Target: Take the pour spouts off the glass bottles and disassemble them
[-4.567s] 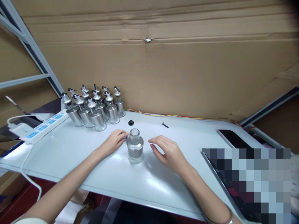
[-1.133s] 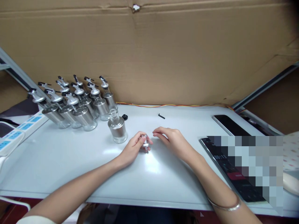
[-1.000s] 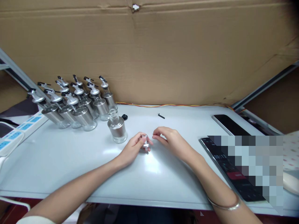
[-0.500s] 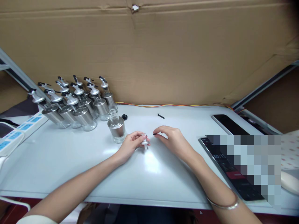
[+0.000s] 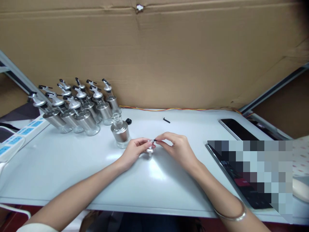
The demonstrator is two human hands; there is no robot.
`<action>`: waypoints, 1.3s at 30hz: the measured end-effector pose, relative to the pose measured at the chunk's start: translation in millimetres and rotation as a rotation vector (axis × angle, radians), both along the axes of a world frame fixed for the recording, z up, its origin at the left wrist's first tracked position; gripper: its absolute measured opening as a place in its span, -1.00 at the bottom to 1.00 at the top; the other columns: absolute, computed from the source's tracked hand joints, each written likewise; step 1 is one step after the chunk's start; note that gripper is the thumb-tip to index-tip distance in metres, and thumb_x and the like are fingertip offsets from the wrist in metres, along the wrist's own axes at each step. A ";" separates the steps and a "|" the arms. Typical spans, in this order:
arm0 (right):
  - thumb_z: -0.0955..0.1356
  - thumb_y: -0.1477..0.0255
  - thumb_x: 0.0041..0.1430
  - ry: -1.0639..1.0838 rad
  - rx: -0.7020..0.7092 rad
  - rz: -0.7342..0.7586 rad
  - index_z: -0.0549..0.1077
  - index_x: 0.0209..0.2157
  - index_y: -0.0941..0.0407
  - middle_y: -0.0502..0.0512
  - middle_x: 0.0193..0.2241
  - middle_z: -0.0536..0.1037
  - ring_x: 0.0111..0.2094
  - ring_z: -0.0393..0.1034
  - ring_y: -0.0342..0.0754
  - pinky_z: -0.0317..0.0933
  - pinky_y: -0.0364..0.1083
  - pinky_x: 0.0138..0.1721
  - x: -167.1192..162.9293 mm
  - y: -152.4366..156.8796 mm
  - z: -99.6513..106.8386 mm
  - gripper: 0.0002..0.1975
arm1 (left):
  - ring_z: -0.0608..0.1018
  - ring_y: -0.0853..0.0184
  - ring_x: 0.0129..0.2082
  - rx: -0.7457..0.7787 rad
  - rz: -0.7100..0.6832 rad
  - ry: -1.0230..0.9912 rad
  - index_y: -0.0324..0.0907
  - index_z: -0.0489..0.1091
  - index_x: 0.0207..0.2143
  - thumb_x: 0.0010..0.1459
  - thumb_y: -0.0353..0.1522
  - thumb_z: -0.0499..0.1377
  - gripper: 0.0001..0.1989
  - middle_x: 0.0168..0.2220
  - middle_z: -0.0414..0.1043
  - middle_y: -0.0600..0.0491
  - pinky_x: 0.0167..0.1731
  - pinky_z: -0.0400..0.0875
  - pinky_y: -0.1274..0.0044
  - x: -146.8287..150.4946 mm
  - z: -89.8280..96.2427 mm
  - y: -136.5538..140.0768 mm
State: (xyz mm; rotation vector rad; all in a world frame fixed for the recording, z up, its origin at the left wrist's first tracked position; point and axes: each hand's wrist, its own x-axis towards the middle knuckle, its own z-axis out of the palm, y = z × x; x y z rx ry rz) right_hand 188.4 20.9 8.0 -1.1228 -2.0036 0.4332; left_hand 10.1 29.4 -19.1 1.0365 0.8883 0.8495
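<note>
Over the middle of the table, my left hand (image 5: 136, 149) pinches a silver pourer spout (image 5: 150, 149), its stem pointing down. My right hand (image 5: 177, 145) grips a small black piece (image 5: 154, 140) between thumb and fingertips, and that piece meets the upper end of the spout. Whether it is seated there I cannot tell. Left of my hands a glass bottle with a steel sleeve (image 5: 120, 131) stands upright, without a pourer in its neck. A black stopper ring (image 5: 128, 121) lies behind it. Farther back rests a thin black lever (image 5: 166, 120).
Several bottles with pourers (image 5: 87, 122) stand grouped at the back left, beside a white power strip (image 5: 21, 135). On the right lie a phone (image 5: 235, 129) and a larger dark-screened tablet (image 5: 238, 174), partly pixelated. Thin wires (image 5: 173, 109) run along the cardboard wall (image 5: 169, 58).
My right hand has moved left, bringing the small black piece from beside the spout up against its top. My left hand keeps hold of the spout, barely shifted.
</note>
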 end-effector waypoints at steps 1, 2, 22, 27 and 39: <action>0.28 0.48 0.18 0.007 0.006 0.005 0.49 -0.42 0.09 0.05 -0.42 0.60 -0.38 0.50 -0.06 0.34 -0.12 -0.31 0.2 0.0 -0.3 -0.84 | 0.52 0.29 -0.32 0.002 -0.003 0.007 -0.27 0.50 -0.30 -0.06 -0.16 0.31 -0.63 -0.39 0.54 -0.04 -0.26 0.34 0.50 -0.1 0.2 -0.2; 0.28 0.48 0.19 0.008 0.006 0.009 0.49 -0.42 0.09 0.06 -0.42 0.60 -0.38 0.50 -0.06 0.34 -0.11 -0.31 0.5 0.0 -0.5 -0.84 | 0.52 0.29 -0.32 0.007 -0.007 0.014 -0.27 0.50 -0.30 -0.06 -0.16 0.31 -0.64 -0.38 0.54 -0.04 -0.26 0.33 0.50 -0.2 0.4 -0.3; 0.28 0.55 0.18 -0.001 0.082 0.010 0.48 -0.31 0.10 0.03 -0.39 0.60 -0.36 0.49 -0.09 0.36 -0.12 -0.30 0.7 2.3 -6.4 -0.85 | 0.49 0.34 -0.36 0.021 0.006 0.028 -0.27 0.50 -0.31 -0.09 -0.13 0.32 -0.60 -0.37 0.53 -0.04 -0.28 0.31 0.52 0.7 1.1 0.3; 0.26 0.60 0.14 -0.060 0.134 -0.032 0.49 -0.38 0.12 0.06 -0.43 0.57 -0.38 0.46 -0.06 0.32 -0.08 -0.30 2.3 1.4 -1.3 -0.82 | 0.47 0.41 -0.39 0.021 -0.006 0.012 -0.25 0.50 -0.33 -0.01 -0.15 0.28 -0.67 -0.34 0.53 -0.01 -0.31 0.29 0.57 -0.4 0.1 0.0; 0.31 0.56 0.14 -0.084 0.160 0.001 0.51 -0.37 0.12 0.06 -0.44 0.58 -0.36 0.41 -0.03 0.27 -0.04 -0.29 2.5 1.9 -1.9 -0.87 | 0.47 0.40 -0.35 0.031 -0.017 -0.002 -0.24 0.51 -0.33 0.02 -0.17 0.27 -0.70 -0.32 0.52 -0.01 -0.28 0.30 0.57 -1.7 -3.5 1.2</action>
